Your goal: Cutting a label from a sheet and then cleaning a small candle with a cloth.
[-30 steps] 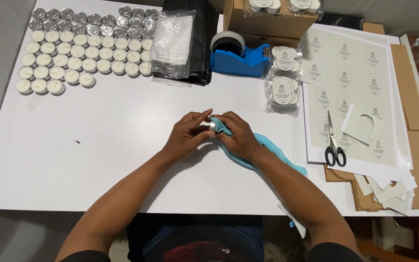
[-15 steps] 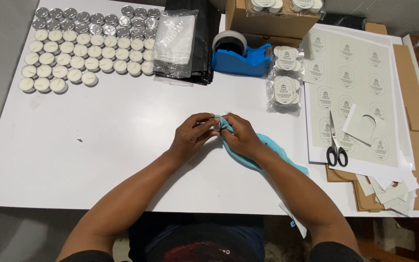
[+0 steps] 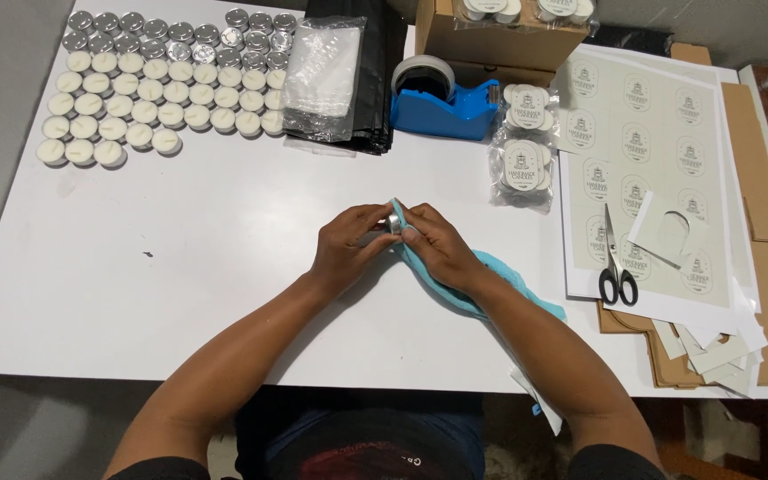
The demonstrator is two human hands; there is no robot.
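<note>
Your left hand (image 3: 346, 244) pinches the cup (image 3: 395, 221) mid-desk, your right (image 3: 437, 249) presses cloth (image 3: 500, 276) on — light, slick, thin-walled, so grip its rim.

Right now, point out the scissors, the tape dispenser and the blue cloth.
scissors (image 3: 616, 283): head view, on the black handles.
tape dispenser (image 3: 442, 113): head view, on its blue body.
blue cloth (image 3: 500, 264): head view, on the fold behind the right wrist.

left hand (image 3: 346, 242): fingers curled, fingertips pinched toward centre | right hand (image 3: 433, 246): fingers bent, thumb forward, fingertips meeting those of left hand | forearms: bare, converging from lower frame edge, wrists slightly raised
</note>
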